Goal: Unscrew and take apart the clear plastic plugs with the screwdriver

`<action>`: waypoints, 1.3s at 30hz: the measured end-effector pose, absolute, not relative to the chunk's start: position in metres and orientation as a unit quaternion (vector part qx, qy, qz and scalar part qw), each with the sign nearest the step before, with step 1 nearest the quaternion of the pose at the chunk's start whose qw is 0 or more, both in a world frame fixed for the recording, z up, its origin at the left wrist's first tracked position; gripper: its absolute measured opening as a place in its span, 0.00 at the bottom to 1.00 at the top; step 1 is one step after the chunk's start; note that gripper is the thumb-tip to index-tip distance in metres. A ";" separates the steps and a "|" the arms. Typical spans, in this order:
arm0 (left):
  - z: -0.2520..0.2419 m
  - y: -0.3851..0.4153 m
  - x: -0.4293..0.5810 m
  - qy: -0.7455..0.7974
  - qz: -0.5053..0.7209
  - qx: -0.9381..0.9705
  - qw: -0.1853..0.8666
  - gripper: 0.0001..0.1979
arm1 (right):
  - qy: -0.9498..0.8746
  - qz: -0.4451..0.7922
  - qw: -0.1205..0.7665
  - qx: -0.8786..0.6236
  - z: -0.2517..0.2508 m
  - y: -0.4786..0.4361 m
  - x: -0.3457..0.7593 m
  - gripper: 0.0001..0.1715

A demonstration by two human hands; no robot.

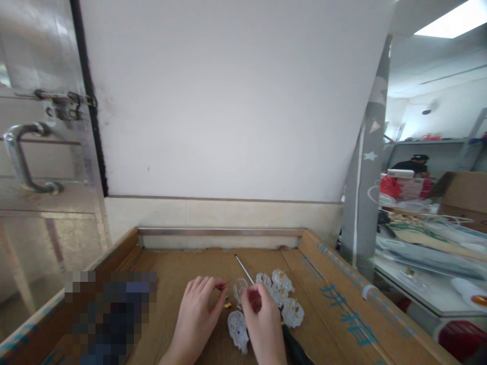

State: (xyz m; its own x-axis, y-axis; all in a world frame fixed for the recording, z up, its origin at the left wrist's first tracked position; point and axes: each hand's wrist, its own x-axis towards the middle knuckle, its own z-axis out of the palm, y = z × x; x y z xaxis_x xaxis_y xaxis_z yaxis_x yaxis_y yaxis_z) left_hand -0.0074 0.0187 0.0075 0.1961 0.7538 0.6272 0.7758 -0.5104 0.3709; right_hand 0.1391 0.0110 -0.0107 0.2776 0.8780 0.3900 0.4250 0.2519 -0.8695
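My right hand (263, 317) pinches a round clear plastic housing (239, 290) by its right edge, above the cardboard. My left hand (201, 309) is just left of it, thumb and fingertips closed together; whatever is between them is too small to make out. Small brass-coloured pieces (227, 305) lie below the gap between my hands. Another clear plastic housing (238, 329) with a tapered end rests in front of my right wrist. A screwdriver (244, 268) lies slantwise under my right hand, its black handle partly covered.
Several clear housings (292, 313) with brass-coloured parts are grouped right of my right hand. Raised cardboard sides (335, 299) border the work surface. A blurred-out dark patch (114, 319) is at left. Behind stands a white wall (228, 101); a person (413, 165) is far right.
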 end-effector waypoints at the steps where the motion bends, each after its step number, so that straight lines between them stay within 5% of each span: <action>1: 0.007 0.018 -0.007 -0.487 -0.401 -0.776 0.016 0.02 | -0.558 0.218 0.561 -0.571 -0.010 0.011 0.139 0.19; 16: 0.008 0.014 -0.004 -0.440 -0.441 -0.780 0.050 0.07 | -0.453 0.441 0.626 -0.456 -0.009 0.020 0.136 0.29; 39: 0.009 0.015 -0.005 -0.461 -0.431 -0.774 0.042 0.05 | -0.493 0.416 0.609 -0.462 -0.016 0.019 0.138 0.25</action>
